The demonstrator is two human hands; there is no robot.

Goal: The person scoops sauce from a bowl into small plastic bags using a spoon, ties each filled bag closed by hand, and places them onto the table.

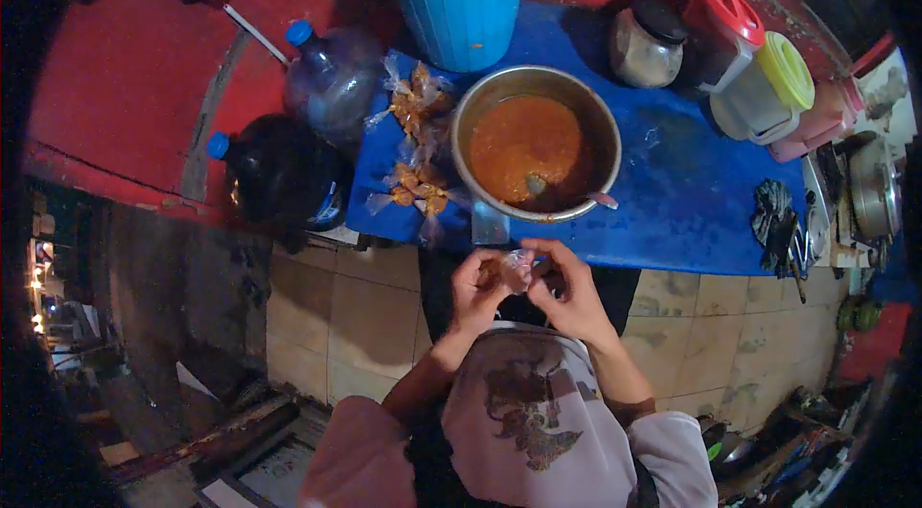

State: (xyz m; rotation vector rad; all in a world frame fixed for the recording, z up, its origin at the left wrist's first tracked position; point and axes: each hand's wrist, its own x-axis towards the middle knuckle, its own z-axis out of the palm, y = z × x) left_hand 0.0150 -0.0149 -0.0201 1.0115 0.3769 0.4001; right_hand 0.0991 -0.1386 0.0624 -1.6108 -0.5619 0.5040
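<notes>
Both hands meet just off the front edge of the blue table. Between them is a small clear plastic bag (pixel 517 270), its far details too small to make out. My left hand (pixel 477 285) pinches one side of it, and the fingers of my right hand (pixel 569 289) close on the other side. Just beyond stands a metal pot (pixel 611 138) of orange-red sauce (pixel 528 145), with a spoon (pixel 600 200) resting in it and its handle over the rim. Left of the pot lie several tied plastic bags of sauce (pixel 418 186).
A blue lidded bucket (pixel 461 9) stands behind the pot. Two large dark bottles (pixel 283 172) are at the left. A black-lidded jar (pixel 646 52) and pitchers with red (pixel 720 37) and yellow lids (pixel 768 90) line the right back. A black plastic bag (pixel 773 220) lies at the right edge.
</notes>
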